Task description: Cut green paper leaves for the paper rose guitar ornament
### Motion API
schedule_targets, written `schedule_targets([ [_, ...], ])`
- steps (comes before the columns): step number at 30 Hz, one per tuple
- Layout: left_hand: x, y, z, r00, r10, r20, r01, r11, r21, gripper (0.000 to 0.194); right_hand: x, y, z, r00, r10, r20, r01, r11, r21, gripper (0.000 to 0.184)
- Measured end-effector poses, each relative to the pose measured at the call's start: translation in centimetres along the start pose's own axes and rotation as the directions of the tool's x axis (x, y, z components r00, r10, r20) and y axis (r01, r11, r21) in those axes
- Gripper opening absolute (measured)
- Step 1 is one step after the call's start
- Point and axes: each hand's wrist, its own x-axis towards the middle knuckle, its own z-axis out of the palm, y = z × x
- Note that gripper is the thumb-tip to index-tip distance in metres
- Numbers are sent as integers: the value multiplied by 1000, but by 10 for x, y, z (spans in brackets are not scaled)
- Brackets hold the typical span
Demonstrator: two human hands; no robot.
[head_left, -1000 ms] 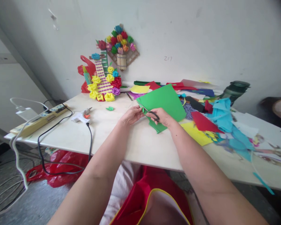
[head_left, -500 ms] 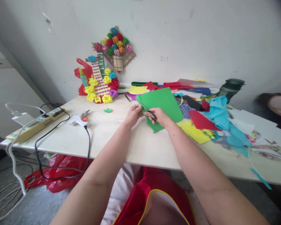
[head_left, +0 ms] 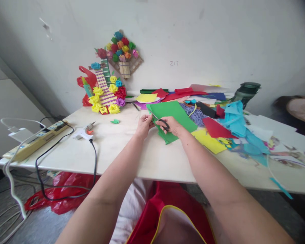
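Observation:
Closed round the black-handled scissors (head_left: 165,124) is my right hand (head_left: 171,126), with the blades pointing up and left across the green paper's left edge. My left hand (head_left: 144,124) pinches that edge of the green paper (head_left: 176,115), beside the blades. The sheet slopes over the table toward the coloured pile at the right, and its lower corner hangs below my right hand. A small cut green paper piece (head_left: 115,121) lies on the table left of my hands.
At the left are a glue gun (head_left: 85,132) with a black cord and a power strip (head_left: 38,140). Paper flowers (head_left: 114,108) stand at the back. Yellow paper (head_left: 209,139), purple yarn (head_left: 194,114), blue scraps (head_left: 235,118) and a dark bottle (head_left: 246,93) are at the right.
The view has shifted slightly. The green sheet's top edge has dropped lower and tilted away; both hands keep their hold on paper and scissors.

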Motion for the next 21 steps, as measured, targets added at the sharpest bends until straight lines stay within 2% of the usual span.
schedule_targets([
  [5,1,-2,-1,999,10,32,-8,999,-52,35,0,-1,-2,1000,17,10,-17,1000,-14,34],
  [14,-3,-2,1,991,-54,125,59,998,-30,32,-4,-4,-9,997,72,38,-71,997,-23,34],
  [21,-5,0,3,987,-71,144,77,996,-36,31,1,3,-12,999,5,42,-2,998,-62,34],
])
